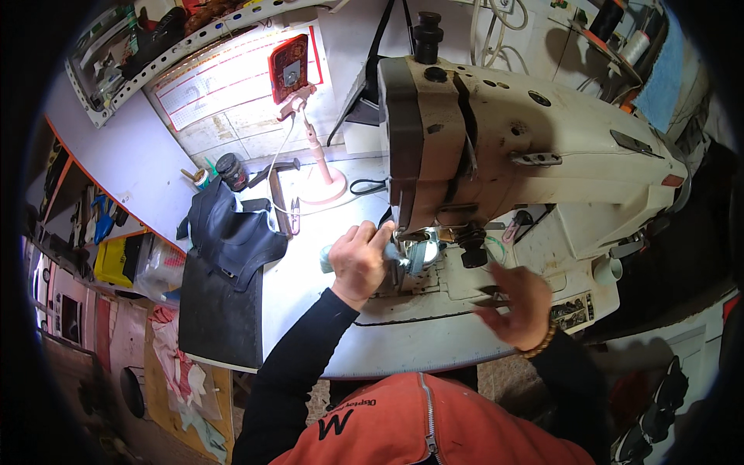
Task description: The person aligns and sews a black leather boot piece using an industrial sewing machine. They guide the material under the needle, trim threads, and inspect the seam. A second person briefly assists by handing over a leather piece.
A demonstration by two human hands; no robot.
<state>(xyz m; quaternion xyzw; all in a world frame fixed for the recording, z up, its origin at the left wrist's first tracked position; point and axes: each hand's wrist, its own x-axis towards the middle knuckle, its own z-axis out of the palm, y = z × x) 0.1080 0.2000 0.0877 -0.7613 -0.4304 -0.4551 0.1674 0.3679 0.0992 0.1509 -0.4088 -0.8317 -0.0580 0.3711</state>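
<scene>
In the middle stands a large beige sewing machine [488, 147] with worn, stained paint. My left hand [360, 263] is closed on a pale blue cloth [326, 260] just left of the needle area. Part of that cloth is hidden under my fingers. A shiny round metal part [425, 249] sits beneath the machine head, close to my left fingertips. My right hand [521, 306], with a beaded bracelet on its wrist, is over the front right of the machine bed [465, 283]. It is blurred, and a thin dark object shows between its thumb and fingers; its kind is unclear.
Left of the machine, black leather-like pieces [232, 232] lie by a dark board [221, 318]. Behind them stand a pink phone holder [322, 186] carrying a red-cased phone [288, 70], and a dark jar [231, 170]. A white cup-like tube [608, 270] sits at the right edge.
</scene>
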